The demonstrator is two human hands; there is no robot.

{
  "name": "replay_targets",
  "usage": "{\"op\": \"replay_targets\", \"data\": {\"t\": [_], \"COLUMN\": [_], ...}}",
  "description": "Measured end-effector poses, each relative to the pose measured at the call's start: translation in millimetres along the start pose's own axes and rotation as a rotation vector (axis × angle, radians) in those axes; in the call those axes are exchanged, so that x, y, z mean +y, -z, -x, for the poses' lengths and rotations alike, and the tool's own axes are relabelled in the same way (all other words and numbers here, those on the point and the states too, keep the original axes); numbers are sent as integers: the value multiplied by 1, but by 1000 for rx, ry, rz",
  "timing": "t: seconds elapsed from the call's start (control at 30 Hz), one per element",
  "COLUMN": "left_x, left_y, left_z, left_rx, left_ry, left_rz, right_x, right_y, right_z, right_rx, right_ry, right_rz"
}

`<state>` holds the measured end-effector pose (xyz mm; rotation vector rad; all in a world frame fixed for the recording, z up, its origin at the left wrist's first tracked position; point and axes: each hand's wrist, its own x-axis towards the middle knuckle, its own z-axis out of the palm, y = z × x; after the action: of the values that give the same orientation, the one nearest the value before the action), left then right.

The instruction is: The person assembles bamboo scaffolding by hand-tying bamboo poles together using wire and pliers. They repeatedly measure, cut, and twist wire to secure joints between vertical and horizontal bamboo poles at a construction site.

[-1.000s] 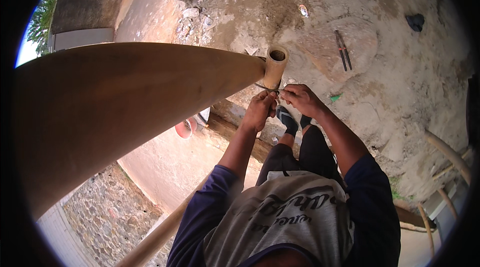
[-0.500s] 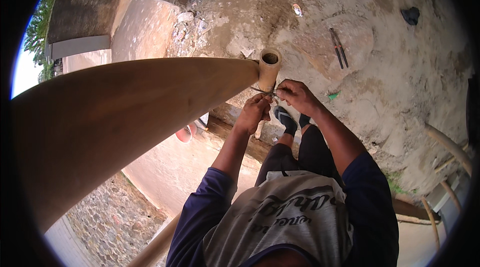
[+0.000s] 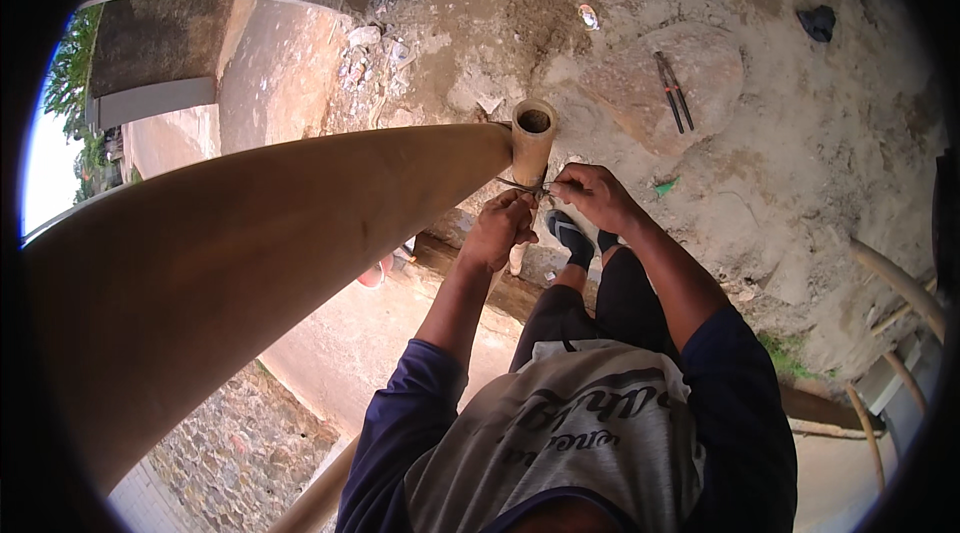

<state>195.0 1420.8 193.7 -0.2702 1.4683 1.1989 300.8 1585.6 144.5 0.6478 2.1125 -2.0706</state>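
An upright bamboo pole (image 3: 531, 158) with a hollow open top stands in front of me. A thin dark strand (image 3: 512, 183), wire or cord, goes round it below the top. My left hand (image 3: 500, 231) is closed at the strand, just below and left of the pole. On the other side my right hand (image 3: 592, 195) pinches at the strand, thumb and forefinger together. The fingers partly hide the strand's ends. A thick tan pole (image 3: 290, 218) runs from the left and its far end meets the upright one.
Long-handled pincers (image 3: 673, 91) with orange marks lie on a flat stone. Rubble (image 3: 375, 63) is heaped at the far left. Below the thick pole shows part of a reddish container (image 3: 374, 274). Several more poles (image 3: 900, 285) lean at the right. My feet (image 3: 570, 237) stand close beneath the hands.
The view has shifted slightly, and the pole's top appears a little further left. My left hand has turned slightly at the strand. Both hands stay at the same spot.
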Motion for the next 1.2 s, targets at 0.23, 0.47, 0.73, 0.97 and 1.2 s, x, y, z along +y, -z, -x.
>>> {"op": "replay_targets", "data": {"t": [0.23,0.47,0.73,0.97,1.2], "left_x": [14,33,42,21,-16], "left_y": [-19,-14,-35,6,31], "left_z": [10,10,31,50,19], "left_rx": [20,-167,136,197,295], "left_ry": [105,-515,-515,-133,-260], "left_rz": [252,-1021,-1559,-621,-90], "right_x": [18,-7,-17,-5,-11], "right_y": [-31,-44,-25,-66,-83], "right_z": [15,19,6,10,12], "right_rx": [197,301,85,397,203], "right_ry": [47,231,316,205,-477], "right_rz": [-27,532,788,448,-1238]}}
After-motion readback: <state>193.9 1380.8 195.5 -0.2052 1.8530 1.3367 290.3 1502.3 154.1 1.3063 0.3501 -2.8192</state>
